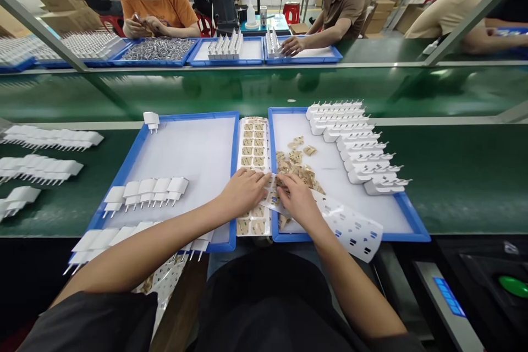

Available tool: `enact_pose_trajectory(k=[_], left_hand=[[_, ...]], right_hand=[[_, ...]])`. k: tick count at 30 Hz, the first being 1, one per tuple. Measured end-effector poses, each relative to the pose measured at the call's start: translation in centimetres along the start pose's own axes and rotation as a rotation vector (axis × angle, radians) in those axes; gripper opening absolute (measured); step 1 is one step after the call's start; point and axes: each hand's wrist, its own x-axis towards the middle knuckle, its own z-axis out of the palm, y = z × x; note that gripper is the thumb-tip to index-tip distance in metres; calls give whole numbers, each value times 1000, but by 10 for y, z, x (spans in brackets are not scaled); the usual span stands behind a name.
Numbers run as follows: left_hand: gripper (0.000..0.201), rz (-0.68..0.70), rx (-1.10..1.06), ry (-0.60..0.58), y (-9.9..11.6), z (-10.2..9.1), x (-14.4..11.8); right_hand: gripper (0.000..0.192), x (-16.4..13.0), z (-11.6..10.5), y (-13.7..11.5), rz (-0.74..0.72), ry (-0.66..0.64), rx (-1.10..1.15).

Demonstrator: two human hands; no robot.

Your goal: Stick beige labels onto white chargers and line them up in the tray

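Observation:
My left hand (246,191) and my right hand (297,198) meet over the gap between two blue-rimmed trays. Their fingertips pinch the near end of a white sticker sheet (350,224) with small blue and black marks, which trails to the right under my right forearm. Beneath my left hand lies a strip of tan stickers (253,143) in rows on white backing. Beside my right hand, a loose pile of tan pieces (304,171) rests in the right tray (412,223). What sits exactly between my fingertips is too small to tell.
White plug adapters (146,191) stand in rows in the left tray (185,116); more adapters (358,146) line the right tray. Further rows (45,168) are on the green bench at left. Across the conveyor (198,85), people work at trays (159,49). A metal frame bar (474,16) slants at right.

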Motion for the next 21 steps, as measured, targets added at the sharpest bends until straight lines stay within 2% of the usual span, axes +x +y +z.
enact_pose_trajectory(k=[5,12,21], left_hand=[[34,9,68,-8,4,-1,1],[34,3,-23,-9,6,2,3],[33,7,-7,-6,6,4,1]], right_hand=[[33,4,3,0,22,-14,42],[34,5,2,-2,12,-11,11],[20,8,2,-11,38,-18,-94]])
